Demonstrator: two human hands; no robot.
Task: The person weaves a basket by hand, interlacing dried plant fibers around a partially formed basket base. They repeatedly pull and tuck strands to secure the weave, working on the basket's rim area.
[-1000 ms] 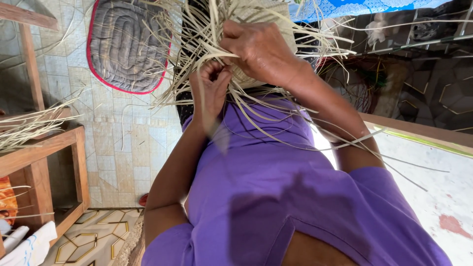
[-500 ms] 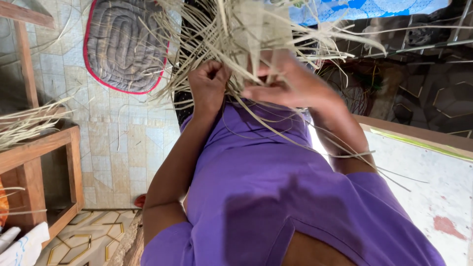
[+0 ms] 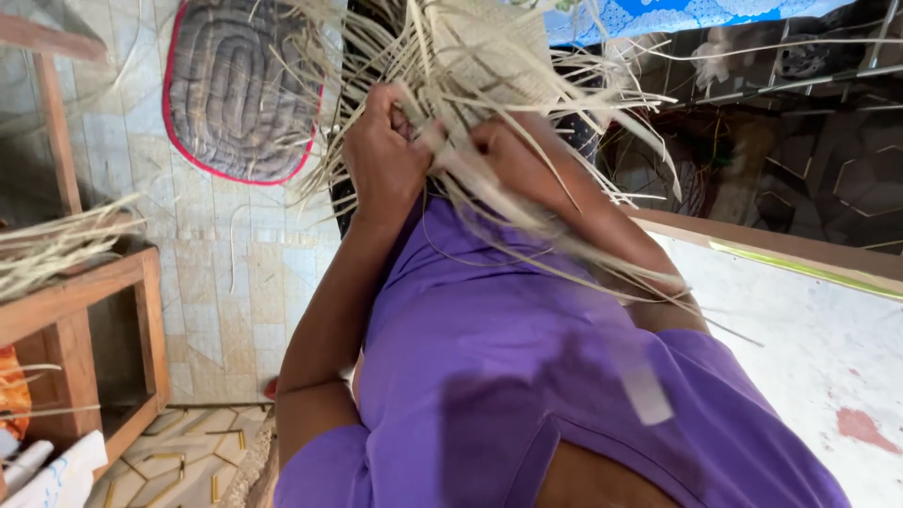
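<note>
- Purple garment point(image 3: 527, 376): fills the lower centre of the view, worn by the person; both bare arms rise from it toward the top of the frame.
- Pale tiled floor point(image 3: 235, 273): runs down the left side; patterned tiles with gold-coloured lines lie at the lower left.
- White surface point(image 3: 809, 339): lower right, with a reddish stain and a wooden edge strip along its upper side.
- Wooden bench or stand point(image 3: 85, 310): left edge, carrying a loose bundle of pale straw strips point(image 3: 56, 249) on its top.
- Grey quilted mat point(image 3: 240, 89): oval, red-bordered, lying on the tiles at upper left, just beside the weaving.
- Woven straw piece point(image 3: 489, 56): top centre, partly finished, with a tightly plaited panel and many loose pale strands fanning out to both sides and trailing down over the right forearm.
- Blue patterned cloth point(image 3: 677, 14): upper right edge, behind the straw.
- Left hand point(image 3: 381, 155): clenched around a bunch of strands at the lower edge of the woven piece.
- Right hand point(image 3: 513, 155): blurred, closed on strands beside the left hand; the exact grip cannot be told.
</note>
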